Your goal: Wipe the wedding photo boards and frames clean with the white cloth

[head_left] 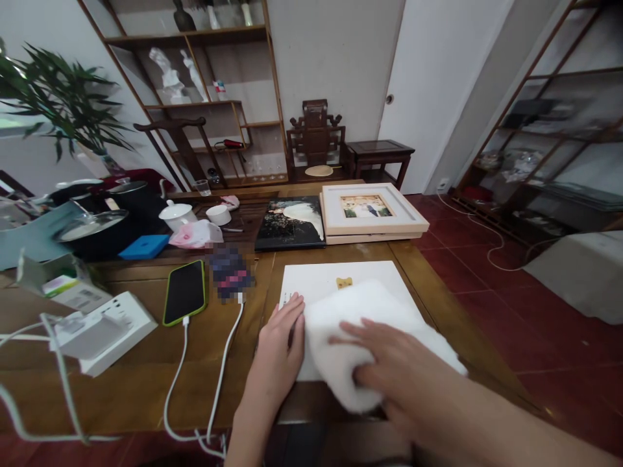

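A flat white box or board (pixel 311 279) lies near the table's front edge, with a small yellow bear-like mark on its top. My left hand (pixel 281 340) rests on its left edge, fingers stretched out and holding nothing. Over the right part of the box spreads a fluffy white cloth (pixel 341 308), bunched toward the front. My right hand (pixel 389 360) presses into this cloth with bent fingers, gripping some of it; the hand is slightly blurred. The cloth hides much of the box's surface.
Behind the box are a dark photo panel (pixel 289 224) and stacked framed pictures (pixel 374 207). To the left lie a green-cased phone (pixel 185 292), a pixelated item (pixel 231 272), white cables (pixel 226 350) and a power strip (pixel 117 331). Pots (pixel 92 227) and a teapot (pixel 176 214) stand farther back.
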Demonstrator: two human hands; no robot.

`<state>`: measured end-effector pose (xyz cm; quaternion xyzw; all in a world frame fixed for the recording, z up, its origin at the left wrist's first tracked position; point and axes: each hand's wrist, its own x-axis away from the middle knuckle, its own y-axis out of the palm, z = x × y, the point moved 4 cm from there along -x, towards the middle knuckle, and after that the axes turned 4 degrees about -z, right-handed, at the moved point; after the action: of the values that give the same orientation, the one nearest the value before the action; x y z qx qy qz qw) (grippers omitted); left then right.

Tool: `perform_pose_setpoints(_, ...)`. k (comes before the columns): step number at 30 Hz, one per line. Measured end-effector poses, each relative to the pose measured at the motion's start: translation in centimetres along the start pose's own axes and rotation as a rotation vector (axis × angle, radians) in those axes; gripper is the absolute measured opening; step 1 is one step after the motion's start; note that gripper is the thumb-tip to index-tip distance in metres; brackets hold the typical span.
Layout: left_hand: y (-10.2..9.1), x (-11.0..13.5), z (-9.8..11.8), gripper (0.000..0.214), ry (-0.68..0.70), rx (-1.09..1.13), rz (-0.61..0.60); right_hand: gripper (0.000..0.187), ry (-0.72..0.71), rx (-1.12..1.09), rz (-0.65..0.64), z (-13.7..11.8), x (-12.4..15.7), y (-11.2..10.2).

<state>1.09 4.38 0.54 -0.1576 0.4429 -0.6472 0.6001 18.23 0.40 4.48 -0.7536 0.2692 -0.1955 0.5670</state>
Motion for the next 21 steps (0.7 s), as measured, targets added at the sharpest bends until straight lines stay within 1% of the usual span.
perform_pose_setpoints(3, 0.1, 0.0, 0.0, 0.032, 0.002, 0.011, 0.029, 0.037, 0.189, 0.040, 0.035, 3.0, -1.6, -1.0)
perform_pose_setpoints(6, 0.0, -0.1, 0.1, 0.033, 0.003, 0.031, 0.028, 0.041, 0.299, 0.137, 0.018, 5.3, -4.0, -1.5)
perform_pose_setpoints(8, -0.2, 0.0, 0.4, 0.035, 0.007, 0.057, -0.001, 0.042, 0.332, 0.197, 0.010, 5.9, -5.8, -1.7)
perform_pose_setpoints(11, -0.8, 0.3, 0.8, 0.041, 0.033, 0.123, -0.015, 0.042, 0.345, 0.236, 0.009, 5.2, -7.8, -1.4)
perform_pose_setpoints(13, -1.2, 0.6, 0.9, 0.049, 0.050, 0.178, 0.029, 0.041, 0.301, 0.247, -0.010, 3.7, -8.2, -0.5)
perform_pose_setpoints(15, -1.5, 0.8, 0.8, 0.062, 0.057, 0.217, 0.077, 0.034, 0.175, 0.241, -0.004, 1.5, -7.6, 0.5)
perform_pose_setpoints(18, -1.6, 0.9, 0.5, 0.078, 0.059, 0.239, 0.108, 0.023, -0.058, 0.164, 0.024, -1.7, -5.3, 1.8)
perform_pose_setpoints(20, -1.5, 0.8, 0.4, 0.081, 0.055, 0.244, 0.115, 0.017, -0.145, 0.103, 0.000, -2.8, -3.4, 2.4)
perform_pose_setpoints(21, -1.4, 0.8, 0.3, 0.081, 0.053, 0.241, 0.111, 0.016, -0.165, 0.087, -0.018, -3.1, -2.5, 2.5)
